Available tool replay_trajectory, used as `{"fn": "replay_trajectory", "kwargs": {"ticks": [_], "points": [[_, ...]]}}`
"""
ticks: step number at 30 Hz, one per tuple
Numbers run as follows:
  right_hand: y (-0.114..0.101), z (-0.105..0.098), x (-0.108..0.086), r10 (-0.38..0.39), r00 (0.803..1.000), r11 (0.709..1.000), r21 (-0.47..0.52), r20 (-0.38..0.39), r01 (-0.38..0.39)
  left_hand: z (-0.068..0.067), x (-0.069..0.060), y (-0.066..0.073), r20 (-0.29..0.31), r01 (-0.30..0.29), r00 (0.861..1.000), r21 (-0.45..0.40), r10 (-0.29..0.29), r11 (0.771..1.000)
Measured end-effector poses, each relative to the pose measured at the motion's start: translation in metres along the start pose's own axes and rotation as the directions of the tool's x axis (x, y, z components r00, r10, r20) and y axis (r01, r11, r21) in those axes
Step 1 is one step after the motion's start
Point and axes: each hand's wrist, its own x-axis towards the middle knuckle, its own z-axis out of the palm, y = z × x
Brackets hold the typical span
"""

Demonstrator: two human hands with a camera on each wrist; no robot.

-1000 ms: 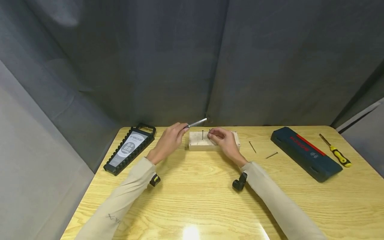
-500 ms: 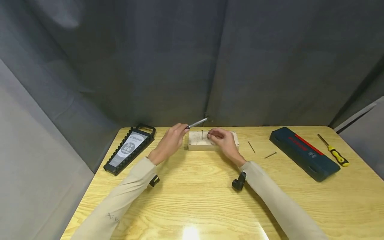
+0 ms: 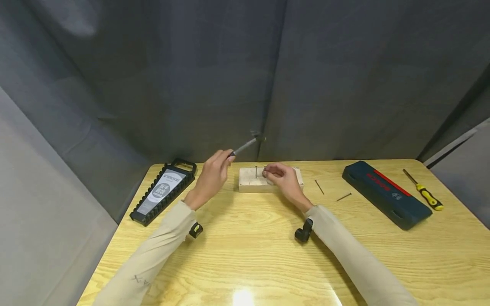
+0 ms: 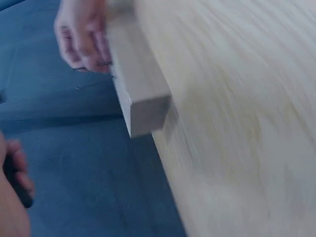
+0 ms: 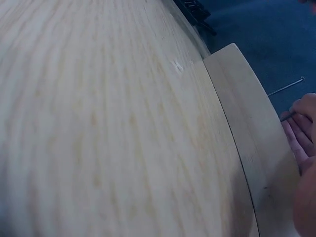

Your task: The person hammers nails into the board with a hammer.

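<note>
Reaching over the worktop (image 3: pixel 249 246), between a closed dark blue case (image 3: pixel 386 195) at right and a black wrench rack (image 3: pixel 162 193) at left, with contents too small to tell.
Extending both forearms (image 3: pixel 348 250) forward to a pale wooden block (image 3: pixel 250 185) near the far edge. With the raised left hand (image 3: pixel 212 174), gripping a tilted hammer (image 3: pixel 245 146) above the block; with the right hand (image 3: pixel 285 178), pinching 1 nail (image 3: pixel 264 170) at the block's top, just beside 1 upright nail (image 3: pixel 256 171). Between block and case, strewn with 2 loose nails (image 3: pixel 319 187).
</note>
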Motion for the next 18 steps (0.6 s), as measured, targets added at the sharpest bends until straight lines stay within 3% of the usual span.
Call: {"fn": "replay_trajectory", "kwargs": {"ticks": [2, 7, 10, 13, 18], "points": [[-0.001, 0.000, 0.000, 0.000, 1.000, 1.000, -0.007, -0.005, 0.000, 0.002, -0.004, -0.002, 0.015, -0.010, 1.000, 0.008, 0.010, 1.000], [0.001, 0.002, 0.002, -0.027, 0.999, 0.999, -0.026, -0.018, 0.027, 0.008, -0.016, -0.009, 0.194, -0.001, 0.981, 0.104, -0.019, 0.995], [0.001, 0.003, 0.001, -0.032, 0.999, 0.999, -0.034, -0.019, 0.032, 0.008, -0.016, -0.008, 0.167, 0.035, 0.985, 0.090, -0.049, 0.995], [0.001, 0.003, -0.001, -0.018, 1.000, 0.999, -0.036, -0.018, 0.017, 0.009, -0.015, -0.008, 0.139, 0.019, 0.990, 0.083, -0.031, 0.996], [-0.002, 0.003, -0.002, -0.005, 1.000, 0.999, -0.036, -0.030, 0.003, 0.013, -0.017, -0.008, 0.190, -0.017, 0.982, 0.117, -0.006, 0.993]]}}
